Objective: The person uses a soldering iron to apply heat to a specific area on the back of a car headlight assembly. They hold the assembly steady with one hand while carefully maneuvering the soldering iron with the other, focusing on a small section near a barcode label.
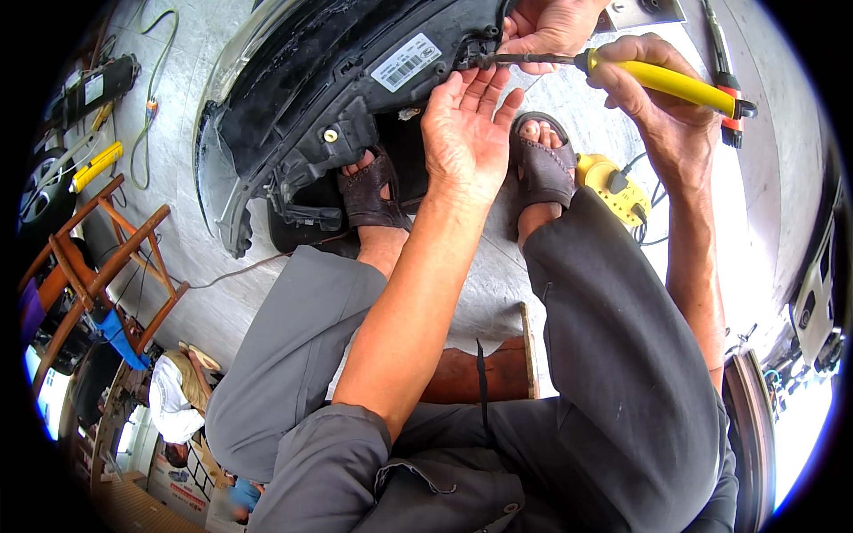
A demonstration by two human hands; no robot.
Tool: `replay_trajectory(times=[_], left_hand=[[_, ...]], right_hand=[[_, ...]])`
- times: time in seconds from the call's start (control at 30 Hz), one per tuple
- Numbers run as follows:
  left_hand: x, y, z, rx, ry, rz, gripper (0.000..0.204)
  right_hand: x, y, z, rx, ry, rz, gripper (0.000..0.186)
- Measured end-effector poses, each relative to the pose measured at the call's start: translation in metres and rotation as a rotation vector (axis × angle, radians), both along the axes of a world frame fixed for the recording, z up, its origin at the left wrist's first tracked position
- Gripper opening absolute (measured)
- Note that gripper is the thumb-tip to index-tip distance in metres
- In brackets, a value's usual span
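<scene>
A black car headlight housing (293,115), with a white label and a clear lens edge, fills the top of the view and leans across above my feet. My left hand (466,138) is palm up at its right end. Its fingers are stretched and apart, with the tips touching the mounting tab (478,51). Gripped in my right hand (653,107) is a yellow-handled tool (666,82) with a slim metal shaft. That shaft points left, and its tip meets the tab. Another person's hand (555,27) reaches in from the top and touches the housing beside the shaft.
A yellow power strip (613,188) with plugs and cords lies right of my right sandal (545,169). Another red-and-black tool (730,107) lies far right. Wooden stool frames (107,231) stand left. A cable (151,111) crosses the floor. A person (173,395) is at lower left.
</scene>
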State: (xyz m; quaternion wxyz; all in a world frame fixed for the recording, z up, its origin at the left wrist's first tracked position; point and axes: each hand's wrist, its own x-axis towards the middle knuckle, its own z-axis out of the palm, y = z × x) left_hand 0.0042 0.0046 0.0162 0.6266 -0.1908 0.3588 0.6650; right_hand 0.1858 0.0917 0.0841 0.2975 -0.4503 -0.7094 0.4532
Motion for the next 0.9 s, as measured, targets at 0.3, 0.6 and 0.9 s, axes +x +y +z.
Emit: replay_trajectory(times=[0.3, 0.6, 0.9], left_hand=[[0.001, 0.000, 0.003, -0.012, -0.009, 0.004, 0.025], [0.003, 0.000, 0.001, -0.004, 0.018, -0.020, 0.025], [0.005, 0.006, -0.007, -0.059, 0.060, 0.017, 0.025]], right_hand=[[0.003, -0.001, 0.008, -0.079, 0.166, -0.103, 0.026], [0.038, -0.027, 0.018, -0.341, 0.462, -0.246, 0.022], [0.049, -0.048, 0.014, -0.447, 0.505, -0.442, 0.022]])
